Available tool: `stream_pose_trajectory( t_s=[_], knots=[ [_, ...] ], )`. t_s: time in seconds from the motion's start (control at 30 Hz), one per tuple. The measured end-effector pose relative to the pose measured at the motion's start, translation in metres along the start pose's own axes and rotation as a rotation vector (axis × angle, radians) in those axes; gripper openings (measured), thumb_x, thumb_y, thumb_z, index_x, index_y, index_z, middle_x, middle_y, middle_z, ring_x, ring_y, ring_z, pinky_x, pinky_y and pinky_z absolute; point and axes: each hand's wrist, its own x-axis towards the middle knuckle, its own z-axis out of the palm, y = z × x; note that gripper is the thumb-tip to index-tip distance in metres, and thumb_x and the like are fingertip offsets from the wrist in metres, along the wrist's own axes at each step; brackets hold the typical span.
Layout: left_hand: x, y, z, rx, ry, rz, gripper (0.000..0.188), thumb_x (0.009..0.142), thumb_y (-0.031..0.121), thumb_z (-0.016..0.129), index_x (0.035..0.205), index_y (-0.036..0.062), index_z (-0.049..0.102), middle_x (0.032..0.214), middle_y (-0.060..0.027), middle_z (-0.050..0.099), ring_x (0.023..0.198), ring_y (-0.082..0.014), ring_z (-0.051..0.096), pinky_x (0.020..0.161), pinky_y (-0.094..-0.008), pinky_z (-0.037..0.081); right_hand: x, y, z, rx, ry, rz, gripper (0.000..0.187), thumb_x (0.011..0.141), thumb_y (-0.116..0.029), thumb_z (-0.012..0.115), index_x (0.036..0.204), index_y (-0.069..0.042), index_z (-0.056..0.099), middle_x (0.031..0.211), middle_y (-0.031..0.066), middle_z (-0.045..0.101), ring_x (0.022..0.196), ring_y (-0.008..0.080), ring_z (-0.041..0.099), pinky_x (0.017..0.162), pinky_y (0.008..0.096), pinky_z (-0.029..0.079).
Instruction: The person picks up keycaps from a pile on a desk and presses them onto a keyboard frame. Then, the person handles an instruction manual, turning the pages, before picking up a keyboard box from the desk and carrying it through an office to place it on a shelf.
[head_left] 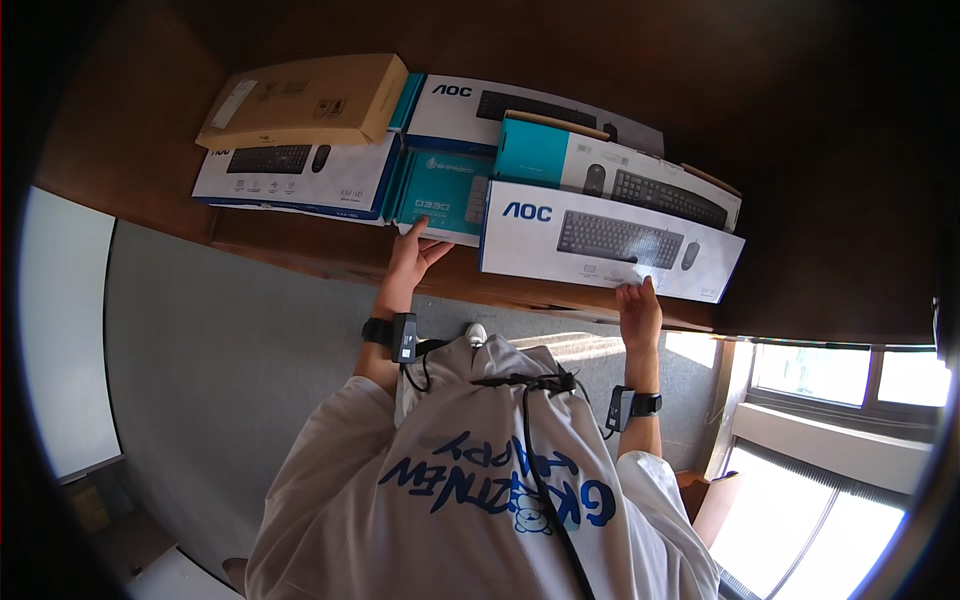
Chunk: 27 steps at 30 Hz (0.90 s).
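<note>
My left hand pinches the near edge of a teal keyboard box, thumb on its printed face and fingers below. At the near edge of a white keyboard-and-mouse box, my right hand has its fingertips bent against the cardboard. This white box overlaps a teal and white keyboard box behind it. To the left, a plain brown cardboard box lies on top of another white keyboard-and-mouse box. A further white keyboard box lies at the back.
The boxes rest on a dark brown wooden shelf with a side wall at the left. Below lies a grey floor. A white panel stands at far left, and windows are at the right. A black cable hangs down my shirt.
</note>
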Motion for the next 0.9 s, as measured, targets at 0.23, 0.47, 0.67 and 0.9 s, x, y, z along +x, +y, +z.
stream_pose_trajectory(
  t_s=[0.23,0.47,0.67,0.9],
  knots=[
    [0.004,-0.002,0.005,-0.022,-0.005,0.009,0.034,0.098,0.020,0.060,0.121,-0.0043,0.053,0.118,-0.0214,0.062,0.107,-0.0364,0.064,0.092,-0.0508,0.059,0.010,0.019,-0.015,0.156,0.123,0.018,0.022,0.096,-0.024,0.068,0.089,-0.005,0.059,0.070,0.0012,0.052,0.066,0.0128,0.052,0.081,0.0334,0.056],
    [-0.011,0.005,0.017,0.033,0.020,-0.273,0.048,0.099,0.032,0.060,0.126,-0.0054,0.048,0.121,-0.0299,0.059,0.114,-0.0380,0.062,0.096,-0.0498,0.056,0.006,0.030,-0.024,0.124,0.165,0.152,0.027,0.092,-0.040,0.070,0.092,-0.014,0.065,0.076,-0.0041,0.062,0.069,0.0067,0.057,0.069,0.0253,0.051],
    [-0.008,0.001,0.016,0.134,-0.152,-0.166,0.052,0.099,0.035,0.060,0.130,-0.0044,0.045,0.118,-0.0328,0.060,0.110,-0.0399,0.064,0.096,-0.0451,0.056,0.015,0.036,-0.040,0.122,0.151,-0.003,0.027,0.090,-0.036,0.074,0.093,-0.013,0.062,0.074,-0.0032,0.052,0.063,0.0083,0.047,0.062,0.0240,0.046],
    [-0.011,-0.006,0.024,0.231,-0.023,-0.110,0.059,0.098,0.039,0.061,0.132,-0.0052,0.040,0.110,-0.0290,0.066,0.102,-0.0352,0.069,0.086,-0.0379,0.060,0.011,0.039,-0.037,-0.047,0.259,-0.119,0.030,0.092,-0.034,0.071,0.103,-0.009,0.059,0.092,-0.0007,0.057,0.084,0.0115,0.054,0.080,0.0300,0.046]
  ],
)
